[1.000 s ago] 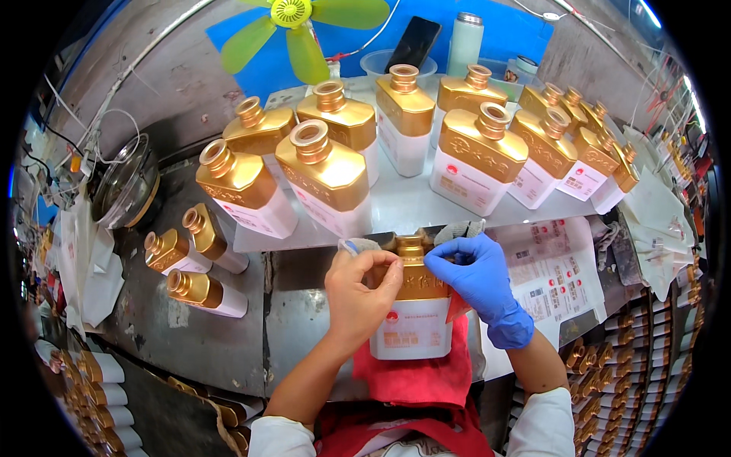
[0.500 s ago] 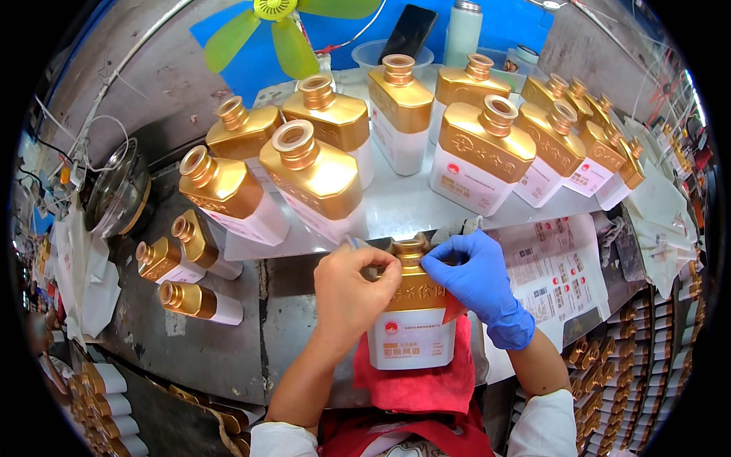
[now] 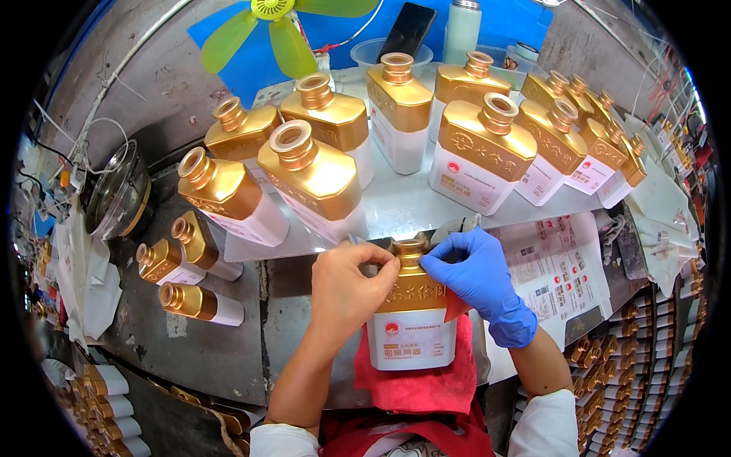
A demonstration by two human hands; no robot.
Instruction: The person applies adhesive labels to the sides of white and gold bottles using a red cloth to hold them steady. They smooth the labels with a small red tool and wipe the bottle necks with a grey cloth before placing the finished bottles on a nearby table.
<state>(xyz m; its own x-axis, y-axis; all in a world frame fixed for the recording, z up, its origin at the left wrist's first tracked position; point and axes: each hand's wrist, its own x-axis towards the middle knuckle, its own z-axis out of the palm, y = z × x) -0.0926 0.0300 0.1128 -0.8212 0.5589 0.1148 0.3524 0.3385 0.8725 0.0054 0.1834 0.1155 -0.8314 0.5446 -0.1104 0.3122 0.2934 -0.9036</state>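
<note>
A gold-and-white bottle stands upright in front of me, its printed front facing me and its gold neck between my hands. My bare left hand is closed in a pinch just left of the neck. On the right, my right hand, in a blue glove, pinches beside the neck, with its thumb and forefinger against or very near it. Whatever lies between the fingertips of either hand is too small or hidden to make out. A red cloth lies under and in front of the bottle.
Several similar bottles stand on a raised pale shelf behind; others lie at the left. A printed label sheet lies right. Beyond are a green fan, a phone and a flask. Stacked bottles fill the lower right.
Hardly anything differs. Both hands keep their pinch beside the bottle's neck, with my left hand shifted very slightly to the left. The bottle stays in place.
</note>
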